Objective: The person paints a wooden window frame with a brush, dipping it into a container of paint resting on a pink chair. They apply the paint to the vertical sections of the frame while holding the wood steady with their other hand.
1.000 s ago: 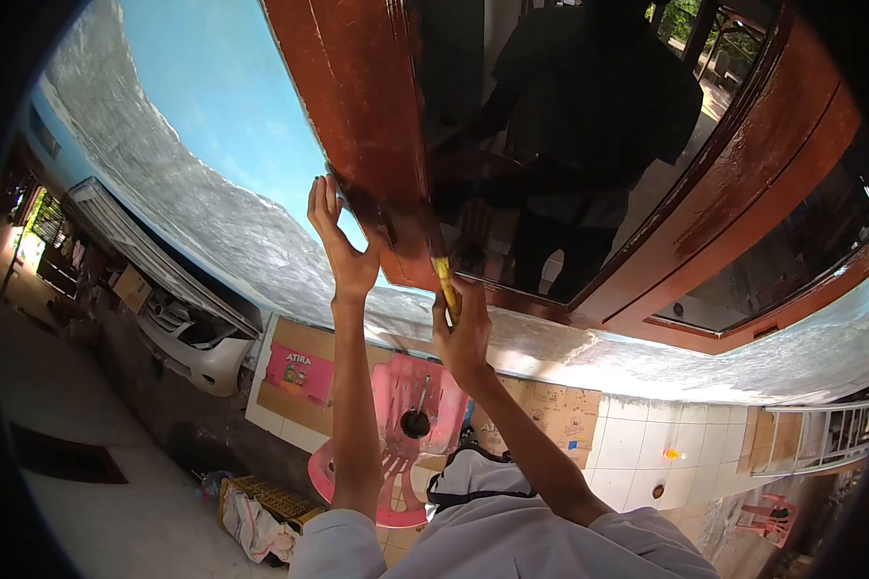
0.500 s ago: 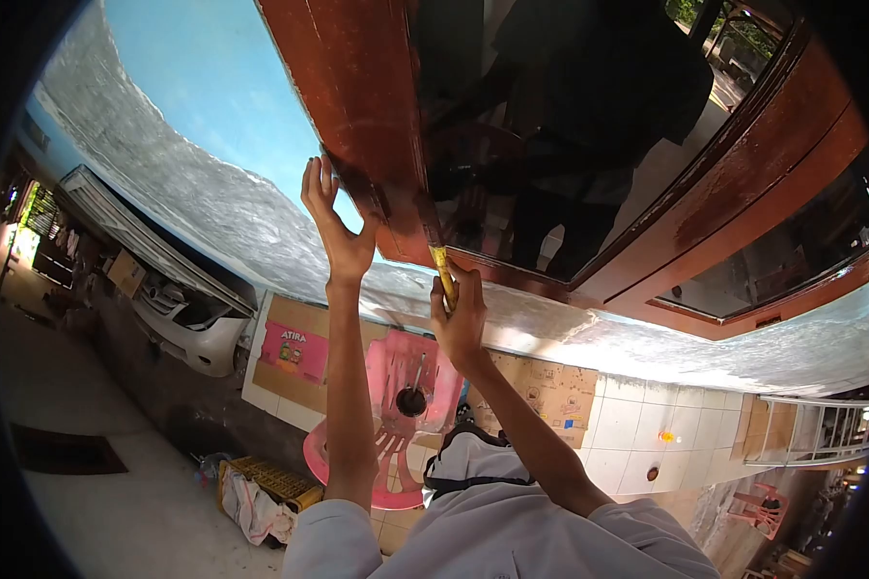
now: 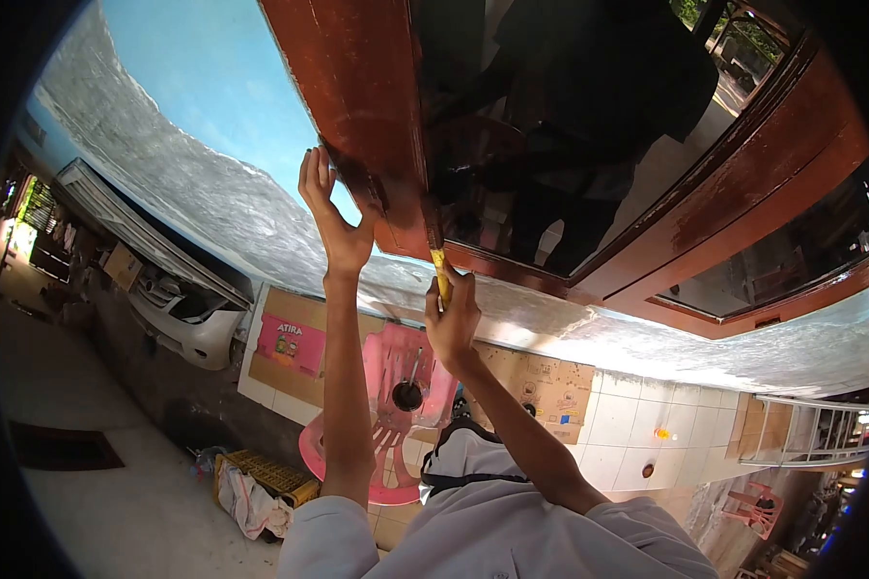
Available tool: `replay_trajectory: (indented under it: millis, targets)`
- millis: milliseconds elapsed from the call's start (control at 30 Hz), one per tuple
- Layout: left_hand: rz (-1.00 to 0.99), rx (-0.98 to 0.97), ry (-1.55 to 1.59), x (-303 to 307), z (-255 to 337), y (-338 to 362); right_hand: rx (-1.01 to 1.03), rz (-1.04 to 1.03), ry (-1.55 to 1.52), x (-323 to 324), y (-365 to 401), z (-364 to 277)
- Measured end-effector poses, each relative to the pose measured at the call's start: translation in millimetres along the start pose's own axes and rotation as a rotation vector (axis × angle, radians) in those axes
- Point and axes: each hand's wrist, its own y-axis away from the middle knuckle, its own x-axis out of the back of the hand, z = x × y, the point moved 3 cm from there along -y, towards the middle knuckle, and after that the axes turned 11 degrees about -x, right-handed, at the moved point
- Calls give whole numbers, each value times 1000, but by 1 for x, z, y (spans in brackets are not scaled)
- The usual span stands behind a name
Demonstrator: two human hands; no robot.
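Observation:
My right hand (image 3: 454,317) is closed around the yellow handle of a paintbrush (image 3: 440,270). The brush points upward, its dark bristles against the reddish-brown wooden window frame (image 3: 357,87), beside the dark glass pane (image 3: 550,125). My left hand (image 3: 340,217) is raised at the frame's left edge, fingers stretched and thumb apart, with nothing held. Its fingertips appear to touch the edge next to the blue wall (image 3: 203,68). Below, between my forearms, a pink plastic chair (image 3: 384,359) bears a small container of dark liquid (image 3: 408,395) with a stick standing in it.
Flattened cardboard (image 3: 541,391) lies on the white tiles under the wall. On the left are a white car (image 3: 188,328) and a yellow crate (image 3: 261,473) with a cloth over it. At right stand a white metal rack (image 3: 811,434) and another pink chair (image 3: 758,507).
The brush tip has moved slightly up along the frame, and my right hand has shifted a little left. My left hand stays by the frame edge, slightly higher.

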Motion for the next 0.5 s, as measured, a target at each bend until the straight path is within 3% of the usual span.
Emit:
replay_trajectory:
  millis: [267, 500]
  targets:
    - [12, -6, 19, 1, -1, 0, -115, -57, 23, -8, 33, 27]
    - [13, -23, 7, 0, -1, 0, -124, -33, 0, -14, 17, 7]
